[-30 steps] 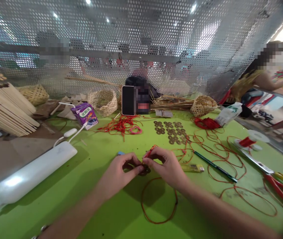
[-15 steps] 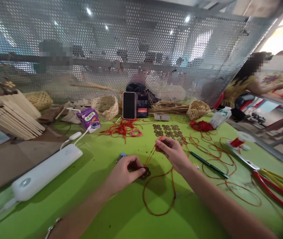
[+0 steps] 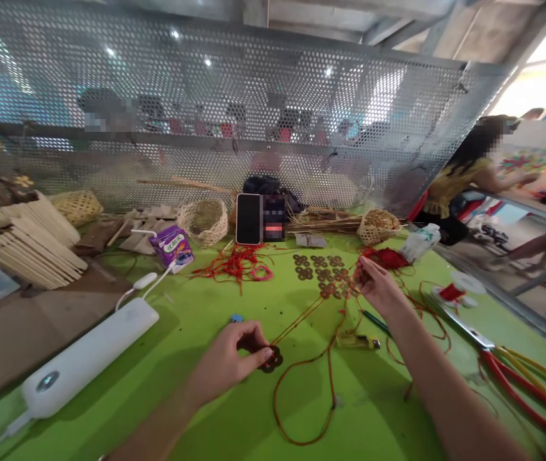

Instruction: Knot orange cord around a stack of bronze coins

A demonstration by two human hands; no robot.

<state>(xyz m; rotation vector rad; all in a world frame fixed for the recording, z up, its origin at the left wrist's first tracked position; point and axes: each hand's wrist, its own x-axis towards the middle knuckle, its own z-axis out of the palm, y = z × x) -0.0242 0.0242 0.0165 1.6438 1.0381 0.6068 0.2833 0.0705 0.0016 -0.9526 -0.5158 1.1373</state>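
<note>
My left hand (image 3: 237,352) pinches a dark, flower-shaped coin ornament (image 3: 273,360) low over the green table. Two strands of red cord (image 3: 301,316) stretch from it up and right to my right hand (image 3: 373,282), whose thumb and fingers are pressed together on the cord. A loop of the same kind of cord lies on the table between my forearms. Just beyond, rows of similar coin ornaments (image 3: 304,273) lie flat, left of my right fingertips. A yellow lighter (image 3: 356,341) and a green pen (image 3: 375,320) rest below my right hand.
Large scissors (image 3: 493,355) and a red thread spool (image 3: 452,293) lie at right. A white power strip (image 3: 93,349) and a purple drink carton (image 3: 171,248) are at left. Tangled red cord (image 3: 234,264), a phone (image 3: 249,219) and woven baskets (image 3: 203,222) stand farther back.
My right hand has moved right and away from my left, drawing the red cord out longer. The lighter has come into view. My left hand keeps its pinch on the coin ornament.
</note>
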